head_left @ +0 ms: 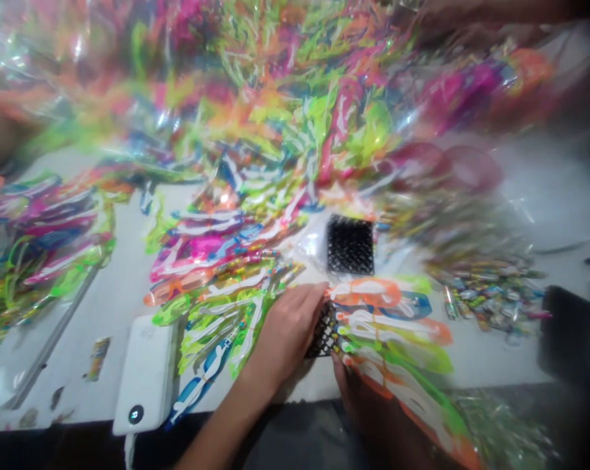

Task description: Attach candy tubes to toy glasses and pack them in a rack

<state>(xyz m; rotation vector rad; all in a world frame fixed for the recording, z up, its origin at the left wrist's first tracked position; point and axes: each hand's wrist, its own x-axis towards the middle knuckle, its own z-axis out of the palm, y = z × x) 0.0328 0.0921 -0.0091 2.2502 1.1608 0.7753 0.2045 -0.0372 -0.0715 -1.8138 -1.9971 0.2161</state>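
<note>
White tabletop point(116, 313) lies under a dense spread of glossy printed plastic strips point(226, 261) in orange, pink, lime and blue, heaped in loose fans, with clear cellophane sheets point(79, 59) blurred across the top of the view. The left hand point(288, 333) comes in from the lower middle, its fingers laid close together over the edge of a black plastic mesh square point(325, 331), with the fingertips touching the ends of a fan of orange, white and green strips point(388, 326) that covers most of that mesh. Whether it is gripping or only pressing, I cannot tell. The right hand point(361, 411) sits in shadow beneath the same fan, with only its fingers point(341, 373) showing just below the mesh, so its hold cannot be told either. A second black mesh square point(350, 245) lies just beyond the hands, beside a crumpled clear bag point(307, 245). A white power bank point(145, 372) with a round button and a cable stands near the table's front edge, left of the left forearm. To the right are a scatter of small printed packets point(491, 303) and a dark box point(572, 333). A blurred dark forearm point(471, 16) crosses the top right corner, too smeared to place.
</note>
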